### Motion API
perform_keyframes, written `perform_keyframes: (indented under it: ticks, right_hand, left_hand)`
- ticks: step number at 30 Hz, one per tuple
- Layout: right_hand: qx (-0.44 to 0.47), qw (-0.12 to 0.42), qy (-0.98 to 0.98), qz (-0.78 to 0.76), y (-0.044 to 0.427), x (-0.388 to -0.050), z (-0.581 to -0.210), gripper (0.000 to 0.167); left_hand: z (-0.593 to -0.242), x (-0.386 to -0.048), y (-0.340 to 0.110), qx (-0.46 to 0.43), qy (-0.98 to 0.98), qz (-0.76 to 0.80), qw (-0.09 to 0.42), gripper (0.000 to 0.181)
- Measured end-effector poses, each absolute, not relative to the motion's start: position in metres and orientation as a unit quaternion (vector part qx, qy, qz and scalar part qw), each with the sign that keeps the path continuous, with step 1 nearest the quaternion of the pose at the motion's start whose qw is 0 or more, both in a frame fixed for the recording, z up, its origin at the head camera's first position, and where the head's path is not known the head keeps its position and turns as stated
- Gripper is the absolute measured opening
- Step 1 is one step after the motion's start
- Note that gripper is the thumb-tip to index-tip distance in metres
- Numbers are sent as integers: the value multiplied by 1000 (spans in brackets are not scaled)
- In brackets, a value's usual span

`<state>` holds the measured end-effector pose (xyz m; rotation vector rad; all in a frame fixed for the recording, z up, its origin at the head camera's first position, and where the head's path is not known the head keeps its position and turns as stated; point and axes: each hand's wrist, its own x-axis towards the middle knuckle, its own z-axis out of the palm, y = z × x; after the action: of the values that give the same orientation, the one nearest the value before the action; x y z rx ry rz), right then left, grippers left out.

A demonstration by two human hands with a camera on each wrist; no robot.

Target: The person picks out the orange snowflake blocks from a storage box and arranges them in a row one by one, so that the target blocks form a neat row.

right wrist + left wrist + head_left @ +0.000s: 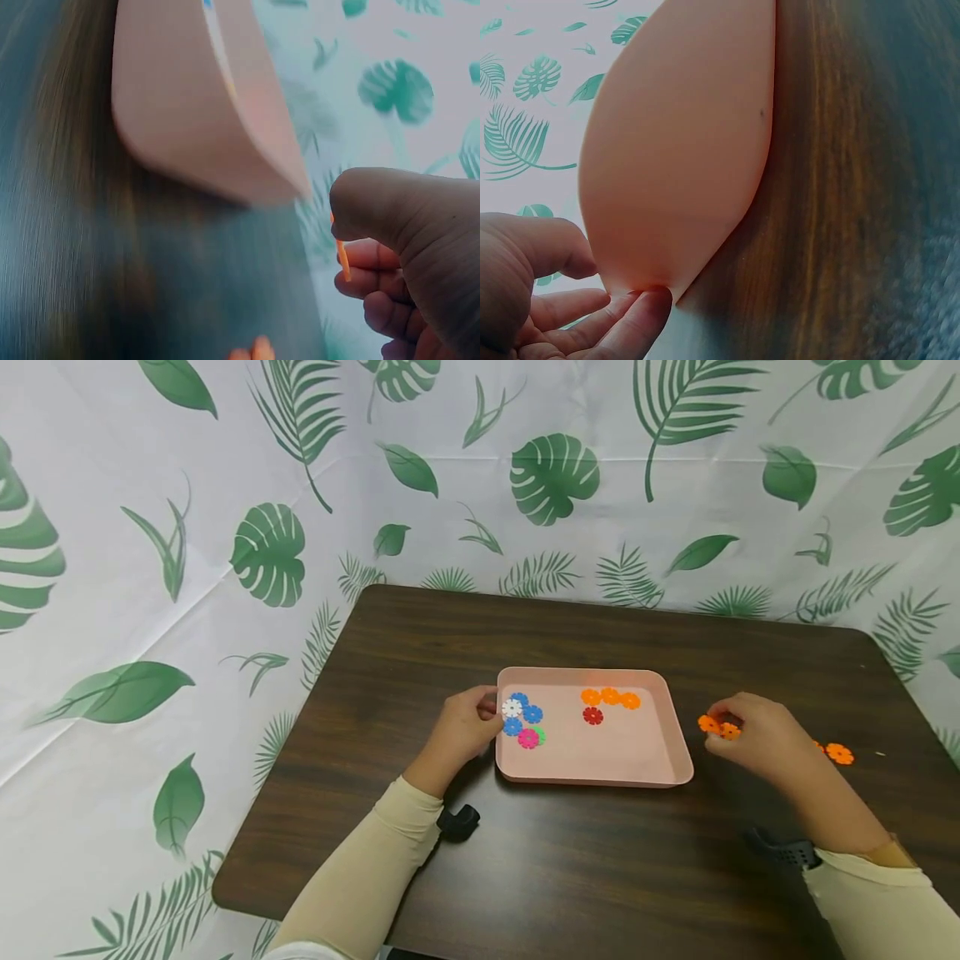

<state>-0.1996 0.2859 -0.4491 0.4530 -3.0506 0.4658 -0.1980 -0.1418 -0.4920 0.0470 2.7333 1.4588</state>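
Note:
A pink tray (600,768) lies on the dark wooden table, with blue, white, pink and green discs at its left end and orange discs (610,696) above a red disc (592,716) further right. My left hand (467,727) holds the tray's left edge; in the left wrist view its fingers (649,315) touch the tray wall (682,150). To the right of the tray, my right hand (765,739) pinches orange discs (708,724). One of them shows as a thin orange edge (343,259) between thumb and fingers in the right wrist view.
More orange discs (840,753) lie on the table (600,860) beyond my right hand, partly hidden by the forearm. A leaf-patterned white cloth (465,468) hangs behind the table. The tray's raised rim (255,142) stands beside my right hand.

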Motion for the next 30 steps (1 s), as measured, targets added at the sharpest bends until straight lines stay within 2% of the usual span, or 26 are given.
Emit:
perform_keyframes:
  ticks: [5,11,30]
  right_hand:
    - [122,38,-982,142,326,-190,-464,40]
    - [76,19,-986,144,356,-180,-481,43]
    - [41,68,-986,148,369,-167,-508,44]
  left_hand:
    - [-490,-197,-143,14,880,475,22,52]
    - [-489,-197,-143,10,880,473,30,53]
    - [-487,-196,-140,-1,887,460,34,53]
